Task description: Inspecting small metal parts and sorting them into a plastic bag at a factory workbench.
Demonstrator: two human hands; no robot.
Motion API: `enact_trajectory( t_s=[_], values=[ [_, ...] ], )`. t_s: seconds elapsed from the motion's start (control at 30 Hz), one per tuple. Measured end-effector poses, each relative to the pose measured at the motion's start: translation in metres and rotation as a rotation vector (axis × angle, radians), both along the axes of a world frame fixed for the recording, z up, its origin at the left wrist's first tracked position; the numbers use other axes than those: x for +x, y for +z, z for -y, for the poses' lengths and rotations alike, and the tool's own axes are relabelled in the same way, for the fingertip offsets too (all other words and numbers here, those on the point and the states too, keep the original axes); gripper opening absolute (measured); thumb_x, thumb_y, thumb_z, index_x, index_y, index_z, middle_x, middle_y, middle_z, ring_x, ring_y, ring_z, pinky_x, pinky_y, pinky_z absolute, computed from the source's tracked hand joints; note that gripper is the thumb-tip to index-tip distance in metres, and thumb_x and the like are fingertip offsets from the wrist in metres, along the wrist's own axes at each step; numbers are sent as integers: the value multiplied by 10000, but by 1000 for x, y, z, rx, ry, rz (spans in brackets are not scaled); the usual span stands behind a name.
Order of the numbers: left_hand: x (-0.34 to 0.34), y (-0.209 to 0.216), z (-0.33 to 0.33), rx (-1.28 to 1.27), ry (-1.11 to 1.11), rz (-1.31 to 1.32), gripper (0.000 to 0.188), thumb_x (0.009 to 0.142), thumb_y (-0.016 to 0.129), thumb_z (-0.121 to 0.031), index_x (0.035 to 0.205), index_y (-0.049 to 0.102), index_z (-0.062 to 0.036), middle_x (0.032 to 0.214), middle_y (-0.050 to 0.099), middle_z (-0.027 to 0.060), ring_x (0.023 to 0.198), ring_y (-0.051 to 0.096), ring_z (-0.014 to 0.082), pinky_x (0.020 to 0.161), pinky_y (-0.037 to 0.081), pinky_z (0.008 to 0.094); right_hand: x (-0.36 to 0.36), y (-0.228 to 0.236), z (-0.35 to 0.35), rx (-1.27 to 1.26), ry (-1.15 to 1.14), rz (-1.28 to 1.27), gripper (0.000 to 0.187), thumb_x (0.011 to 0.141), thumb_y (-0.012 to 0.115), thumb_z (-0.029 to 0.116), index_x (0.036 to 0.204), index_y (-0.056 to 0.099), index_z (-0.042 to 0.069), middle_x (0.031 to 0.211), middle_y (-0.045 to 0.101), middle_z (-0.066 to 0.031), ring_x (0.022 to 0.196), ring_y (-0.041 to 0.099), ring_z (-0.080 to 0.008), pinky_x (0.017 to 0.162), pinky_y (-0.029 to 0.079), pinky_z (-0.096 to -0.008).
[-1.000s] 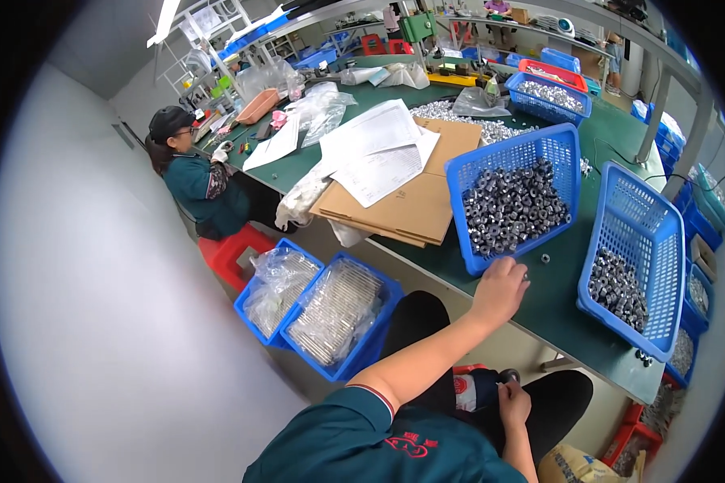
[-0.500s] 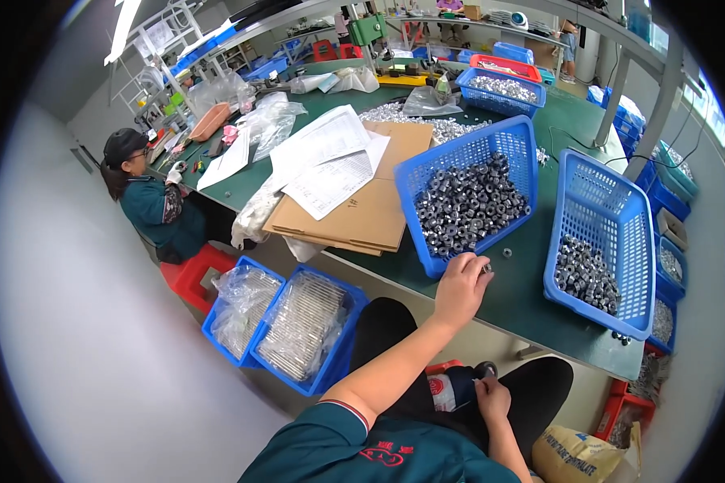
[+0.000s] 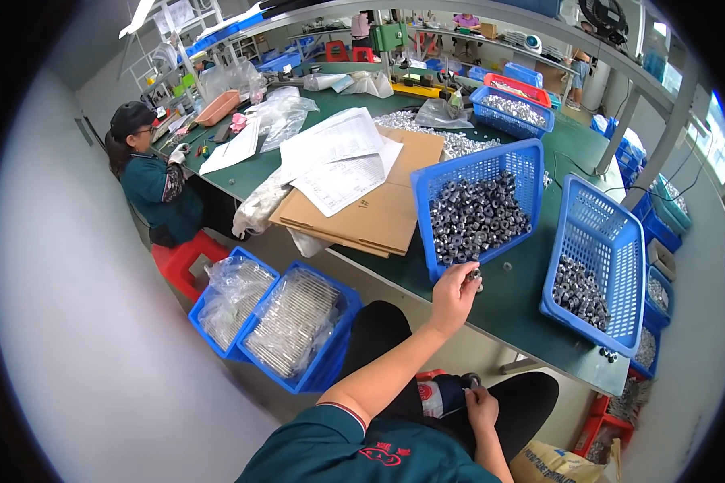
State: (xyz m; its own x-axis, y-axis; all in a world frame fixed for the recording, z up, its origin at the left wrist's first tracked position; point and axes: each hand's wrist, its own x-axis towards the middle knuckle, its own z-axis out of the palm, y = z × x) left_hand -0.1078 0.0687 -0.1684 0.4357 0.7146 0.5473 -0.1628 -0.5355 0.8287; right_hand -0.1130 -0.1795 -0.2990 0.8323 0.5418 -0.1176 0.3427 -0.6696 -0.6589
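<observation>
I'm apparently picking, left hand point(image 3: 454, 298) pinching nuts point(image 3: 477, 278) at blue basket's point(image 3: 528, 173) six o'clock; needing steady grip; right hand's point(image 3: 482, 409) hold unclear

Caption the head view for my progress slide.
Left hand holding small metal hardware by the near rim of a blue basket of metal nuts; right hand near the right thigh.

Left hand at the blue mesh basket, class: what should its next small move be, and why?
The left hand should probably draw back toward the right hand: its grip holds small ring-shaped metal parts by the near rim of the blue mesh basket, while the right hand is nearer the body.
</observation>
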Motion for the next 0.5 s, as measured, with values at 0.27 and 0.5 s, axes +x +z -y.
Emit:
enact_trajectory(
  t_s=[0.27,0.5],
  values=[
    [-47,19,26,-340,-209,111,282,896,649,4,1177,639,-22,984,627,6,838,578,69,756,480,215,0,-14,11,-39,54,31,263,855,692,313,897,693,53,751,669,-175,733,672,-357,665,518,-401],
    [-109,-2,46,-1069,-620,126,313,894,624,38,1198,630,-35,994,648,28,847,608,103,802,525,254,-6,-3,10,-4,58,7,250,859,698,282,869,678,33,712,650,-175,674,659,-343,633,502,-389]
  ],
)
